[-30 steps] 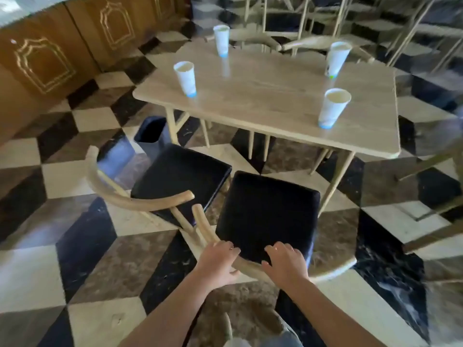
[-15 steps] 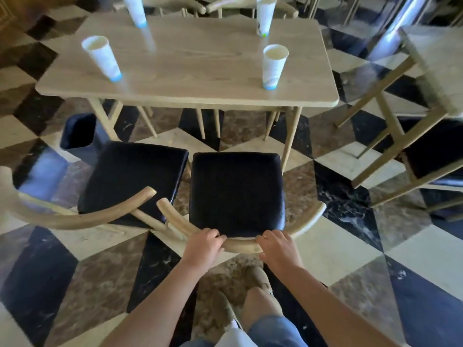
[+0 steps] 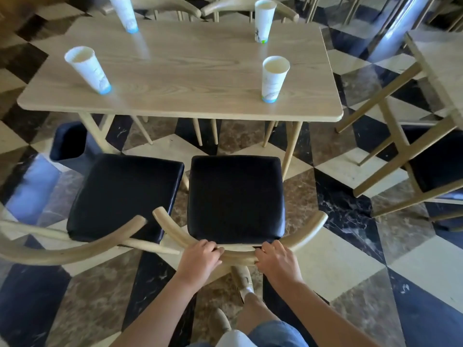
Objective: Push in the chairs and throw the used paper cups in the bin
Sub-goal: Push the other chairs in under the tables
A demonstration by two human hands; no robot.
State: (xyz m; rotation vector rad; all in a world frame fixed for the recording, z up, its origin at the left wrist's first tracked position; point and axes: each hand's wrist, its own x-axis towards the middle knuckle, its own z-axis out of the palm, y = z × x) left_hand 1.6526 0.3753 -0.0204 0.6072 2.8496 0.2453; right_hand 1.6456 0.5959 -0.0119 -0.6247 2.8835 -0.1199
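Two wooden chairs with black seat cushions stand pulled out before a pale wooden table (image 3: 180,106). My left hand (image 3: 200,262) and my right hand (image 3: 278,262) both grip the curved backrest of the right chair (image 3: 235,196), whose seat points squarely at the table. The left chair (image 3: 122,196) stands angled beside it, their armrests nearly touching. Several white paper cups stand upright on the table: near left (image 3: 87,70), near right (image 3: 273,78), far left (image 3: 124,12), far right (image 3: 263,21). A dark bin (image 3: 69,144) sits on the floor under the table's left end.
Another table (image 3: 441,71) with a black-seated chair (image 3: 441,166) tucked under it stands at the right. More chairs line the table's far side. The floor is checkered marble. My feet are just behind the held chair.
The view has swung to face the table squarely. The right chair has turned straight toward the table and sits closer to it, my hands staying on its backrest.
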